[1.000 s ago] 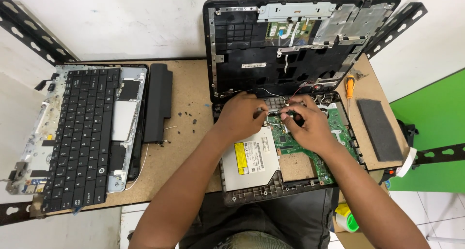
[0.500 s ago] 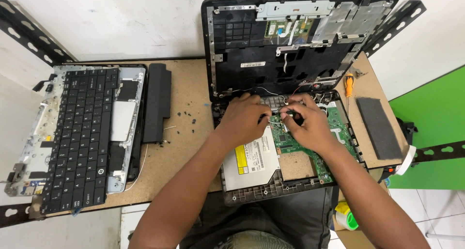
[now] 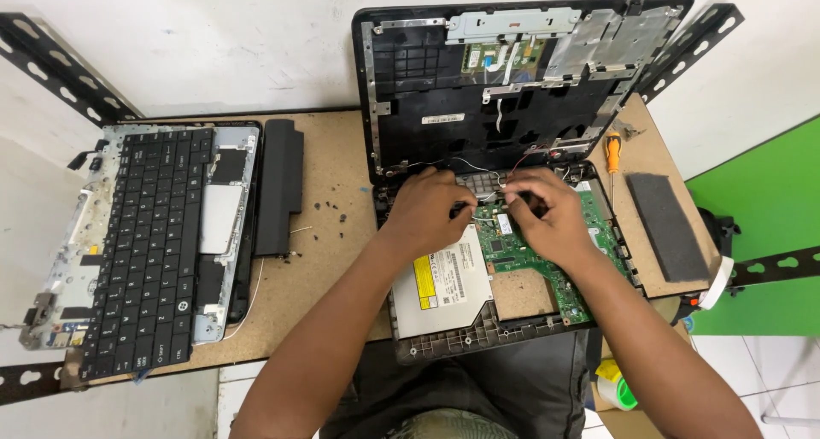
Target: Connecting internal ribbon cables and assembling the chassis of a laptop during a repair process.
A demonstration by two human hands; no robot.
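Frame centre: left hand (image 3: pixel 424 210) and right hand (image 3: pixel 547 213) pinched on small part by green circuit board (image 3: pixel 530 255); grip unclear. Cables to be eased gently.

Head camera looks steeply down, fairly close, over the table (image 3: pixel 342 260).

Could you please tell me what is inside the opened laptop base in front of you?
A silver optical drive and a green circuit board sit inside the base. Both hands cover the parts near the hinge.
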